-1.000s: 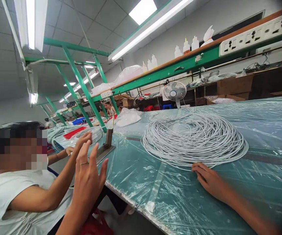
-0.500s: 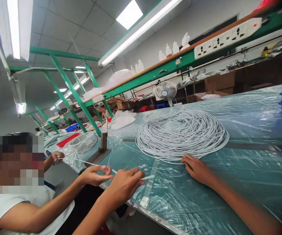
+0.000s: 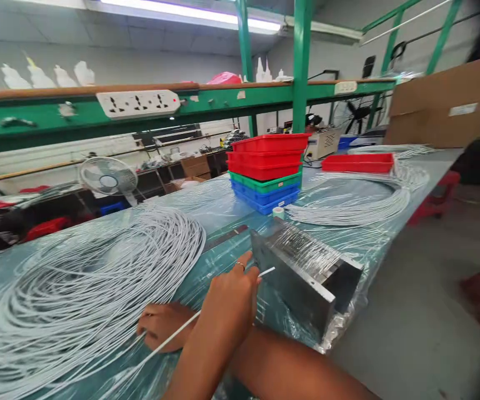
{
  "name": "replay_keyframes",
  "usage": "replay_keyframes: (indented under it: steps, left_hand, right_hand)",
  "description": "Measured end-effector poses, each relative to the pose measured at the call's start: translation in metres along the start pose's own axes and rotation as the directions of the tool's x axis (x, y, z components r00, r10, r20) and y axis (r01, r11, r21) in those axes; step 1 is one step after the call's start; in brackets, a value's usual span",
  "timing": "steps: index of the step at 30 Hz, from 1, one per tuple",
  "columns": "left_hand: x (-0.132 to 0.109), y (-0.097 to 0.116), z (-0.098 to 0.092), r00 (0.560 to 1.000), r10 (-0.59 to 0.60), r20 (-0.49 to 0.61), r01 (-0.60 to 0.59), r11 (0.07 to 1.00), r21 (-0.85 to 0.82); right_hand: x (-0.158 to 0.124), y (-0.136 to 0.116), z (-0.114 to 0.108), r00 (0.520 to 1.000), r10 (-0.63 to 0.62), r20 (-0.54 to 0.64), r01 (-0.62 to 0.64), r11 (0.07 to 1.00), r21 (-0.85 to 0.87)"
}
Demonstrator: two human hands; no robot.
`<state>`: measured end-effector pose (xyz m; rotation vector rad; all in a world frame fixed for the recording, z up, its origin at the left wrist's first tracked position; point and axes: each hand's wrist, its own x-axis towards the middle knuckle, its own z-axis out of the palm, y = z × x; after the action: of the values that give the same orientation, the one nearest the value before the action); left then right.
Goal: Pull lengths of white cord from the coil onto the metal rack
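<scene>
My left hand [image 3: 231, 294], with a ring on one finger, is closed around a white cable [image 3: 177, 331], whose short free end sticks out past the fingers. Its index finger points toward a grey metal block [image 3: 294, 286] with two upright walls and clear film wound between them. Beneath the left forearm, my right arm crosses to the left. My right hand [image 3: 165, 326] has its fingers curled at the near edge of a large coil of white cable [image 3: 169, 244], seemingly gripping a strand; the fingertips are partly hidden.
Stacked red, green and blue trays [image 3: 267, 166] stand behind the metal block. Farther right lie a second cable coil [image 3: 348, 214] and a red tray [image 3: 356, 163]. A fan [image 3: 109, 180] stands beyond the table, under a green shelf beam with a power strip [image 3: 138, 104]. Film covers the tabletop.
The view has swung right, bringing the metal block and trays in and leaving the co-worker out. My left hand has crossed over my right arm, carrying the cable end rightward. My right hand remains by the coil.
</scene>
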<state>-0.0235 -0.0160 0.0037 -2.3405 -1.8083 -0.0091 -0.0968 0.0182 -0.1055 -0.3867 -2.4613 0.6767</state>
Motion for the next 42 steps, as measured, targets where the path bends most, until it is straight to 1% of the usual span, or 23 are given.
replay_keyframes:
  steps: [2, 3, 6, 8, 10, 12, 15, 18, 21, 25, 29, 34, 38, 40, 42]
  left_hand:
    - [0.015, 0.007, -0.001, 0.997, 0.015, 0.078, -0.013, 1.0, -0.026]
    - [0.019, 0.009, -0.001, 0.996, 0.013, 0.085, -0.01, 0.999, -0.032]
    - [0.024, 0.013, 0.003, 0.997, -0.004, 0.073, 0.009, 0.998, -0.063]
    - [0.025, 0.015, 0.006, 0.997, -0.018, 0.072, 0.026, 0.993, -0.118]
    - [0.024, 0.017, 0.008, 0.997, -0.035, 0.074, 0.048, 0.981, -0.187]
    - [0.023, 0.019, 0.009, 0.998, -0.044, 0.054, 0.056, 0.966, -0.252]
    - [0.022, 0.022, 0.01, 0.999, -0.037, 0.01, 0.038, 0.939, -0.341]
    - [0.02, 0.024, 0.009, 0.999, -0.042, -0.021, 0.031, 0.919, -0.392]
    - [0.019, 0.025, 0.007, 0.997, -0.059, -0.046, 0.035, 0.912, -0.409]
    - [0.02, 0.026, 0.004, 0.998, -0.056, -0.033, 0.038, 0.915, -0.401]
    - [0.021, 0.027, 0.003, 0.997, -0.069, -0.015, 0.06, 0.937, -0.345]
    - [0.02, 0.029, 0.002, 0.996, -0.084, -0.026, 0.072, 0.947, -0.312]
    - [0.02, 0.03, 0.004, 0.996, -0.092, -0.017, 0.082, 0.945, -0.315]
    - [0.021, 0.03, 0.007, 0.996, -0.09, -0.03, 0.075, 0.941, -0.331]
    - [0.022, 0.033, 0.01, 0.993, -0.095, -0.07, 0.065, 0.937, -0.342]
  right_hand:
    - [0.006, 0.003, 0.009, 0.998, -0.056, 0.027, 0.056, 0.998, -0.017]
    - [0.008, 0.005, 0.013, 0.996, -0.078, 0.034, 0.079, 0.997, -0.023]
    - [0.012, 0.011, 0.021, 0.993, -0.109, 0.034, 0.111, 0.992, -0.062]
    - [0.014, 0.014, 0.024, 0.99, -0.125, 0.059, 0.131, 0.987, -0.098]
    - [0.016, 0.017, 0.025, 0.986, -0.136, 0.092, 0.146, 0.983, -0.111]
    - [0.016, 0.017, 0.024, 0.983, -0.147, 0.108, 0.159, 0.981, -0.109]
    - [0.015, 0.017, 0.022, 0.98, -0.17, 0.103, 0.181, 0.977, -0.112]
    - [0.013, 0.017, 0.022, 0.979, -0.182, 0.089, 0.19, 0.977, -0.093]
    - [0.013, 0.019, 0.024, 0.979, -0.188, 0.072, 0.193, 0.979, -0.061]
    - [0.013, 0.021, 0.026, 0.979, -0.199, 0.051, 0.202, 0.976, -0.084]
    - [0.013, 0.019, 0.022, 0.976, -0.202, 0.079, 0.207, 0.976, -0.061]
    - [0.01, 0.017, 0.018, 0.976, -0.214, 0.047, 0.217, 0.973, -0.073]
    - [0.011, 0.016, 0.019, 0.977, -0.207, 0.059, 0.211, 0.975, -0.069]
    - [0.012, 0.017, 0.02, 0.977, -0.204, 0.069, 0.208, 0.975, -0.074]
    - [0.013, 0.018, 0.02, 0.976, -0.21, 0.067, 0.215, 0.973, -0.085]
